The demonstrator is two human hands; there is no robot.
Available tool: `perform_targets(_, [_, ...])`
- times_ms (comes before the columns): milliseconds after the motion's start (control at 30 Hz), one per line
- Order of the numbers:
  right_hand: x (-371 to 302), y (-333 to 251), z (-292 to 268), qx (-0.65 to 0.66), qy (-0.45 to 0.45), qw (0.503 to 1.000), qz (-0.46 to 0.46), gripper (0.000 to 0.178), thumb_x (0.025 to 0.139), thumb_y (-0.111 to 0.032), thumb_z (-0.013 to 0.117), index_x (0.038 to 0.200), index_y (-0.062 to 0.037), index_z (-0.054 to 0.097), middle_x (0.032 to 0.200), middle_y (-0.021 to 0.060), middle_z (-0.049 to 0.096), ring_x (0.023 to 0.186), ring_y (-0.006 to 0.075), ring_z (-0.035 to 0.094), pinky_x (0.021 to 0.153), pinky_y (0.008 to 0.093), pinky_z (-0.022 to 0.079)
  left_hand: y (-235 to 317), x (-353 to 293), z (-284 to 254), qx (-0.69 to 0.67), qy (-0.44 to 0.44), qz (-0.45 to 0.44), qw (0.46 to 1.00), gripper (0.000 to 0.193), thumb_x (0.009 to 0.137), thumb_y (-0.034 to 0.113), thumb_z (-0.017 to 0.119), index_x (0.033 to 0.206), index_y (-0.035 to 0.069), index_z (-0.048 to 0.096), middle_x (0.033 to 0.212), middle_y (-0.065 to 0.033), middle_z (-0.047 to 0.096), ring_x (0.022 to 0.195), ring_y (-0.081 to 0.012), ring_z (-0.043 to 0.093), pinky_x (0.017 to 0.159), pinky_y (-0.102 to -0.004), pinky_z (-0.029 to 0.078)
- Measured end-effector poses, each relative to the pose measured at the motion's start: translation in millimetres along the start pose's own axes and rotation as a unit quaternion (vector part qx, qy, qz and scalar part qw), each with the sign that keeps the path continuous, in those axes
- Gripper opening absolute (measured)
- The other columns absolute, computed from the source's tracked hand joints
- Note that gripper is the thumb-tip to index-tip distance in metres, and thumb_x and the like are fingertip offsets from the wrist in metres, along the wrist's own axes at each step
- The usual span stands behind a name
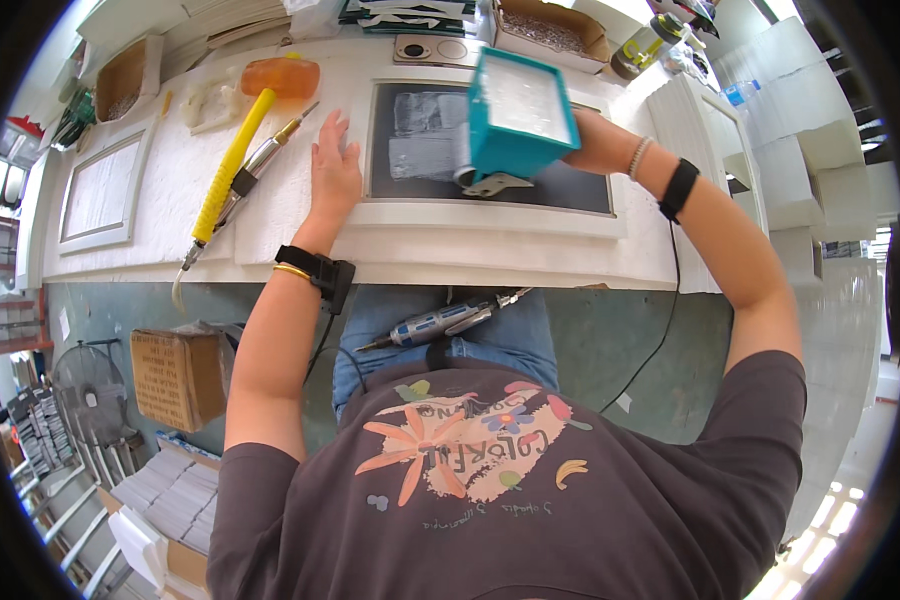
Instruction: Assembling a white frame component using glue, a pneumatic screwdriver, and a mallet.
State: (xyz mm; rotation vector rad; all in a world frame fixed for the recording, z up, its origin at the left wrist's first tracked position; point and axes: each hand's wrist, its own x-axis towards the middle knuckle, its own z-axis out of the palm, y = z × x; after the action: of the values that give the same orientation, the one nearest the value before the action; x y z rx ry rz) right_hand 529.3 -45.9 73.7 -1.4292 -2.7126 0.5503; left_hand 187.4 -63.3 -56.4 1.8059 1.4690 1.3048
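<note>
My left hand (334, 170) lies flat, fingers apart, on the left edge of a white picture frame (490, 222) that lies face down with its dark backing board (570, 185) showing. My right hand (592, 140) grips a teal box-shaped tool (518, 115) with a metal foot, held tilted on the dark backing near the frame's middle. Grey smeared patches (425, 135) mark the backing to the left of the tool.
A yellow-handled mallet with an orange head (245, 130) and a metal pneumatic tool (260, 165) lie left of my left hand. Another white frame (100, 190) lies far left. A phone (435, 50) and a cardboard box (550, 30) sit at the back. A blue-and-silver tool (440, 322) rests on my lap.
</note>
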Motion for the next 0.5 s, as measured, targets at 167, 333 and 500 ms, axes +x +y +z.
perform_targets(167, [-71, 63, -19, -0.049, -0.012, 0.997, 0.061, 0.018, 0.074, -0.008, 0.056, 0.087, 0.0034, 0.061, 0.089, 0.0242, 0.061, 0.086, 0.0385, 0.057, 0.078, 0.0409, 0.046, 4, 1, 0, -0.005, -0.006, 0.000, 1.000, 0.051, 0.086, 0.004, 0.046, 0.133, 0.006, 0.028, 0.123, -0.0190, 0.049, 0.119, -0.0308, 0.043, 0.105, -0.0453, 0.020])
perform_targets(333, [-104, 80, -42, -0.096, -0.029, 0.991, 0.087, 0.017, 0.073, -0.009, 0.057, 0.085, 0.0031, 0.061, 0.088, 0.0228, 0.061, 0.085, 0.0392, 0.056, 0.077, 0.0416, 0.046, 2, 1, -1, -0.026, -0.008, -0.012, 1.000, 0.049, 0.086, 0.002, 0.046, 0.132, 0.003, 0.031, 0.125, -0.0206, 0.046, 0.117, -0.0303, 0.044, 0.102, -0.0373, 0.030])
perform_targets(500, [-116, 87, -48, -0.114, -0.082, 0.989, 0.036, 0.024, 0.071, -0.008, 0.059, 0.091, 0.0049, 0.057, 0.085, 0.0215, 0.062, 0.073, 0.0357, 0.060, 0.065, 0.0388, 0.048, 5, 1, -2, -0.065, -0.017, -0.015, 0.998, 0.045, 0.087, 0.001, 0.045, 0.130, 0.000, 0.032, 0.130, -0.0202, 0.041, 0.121, -0.0280, 0.041, 0.102, -0.0342, 0.032])
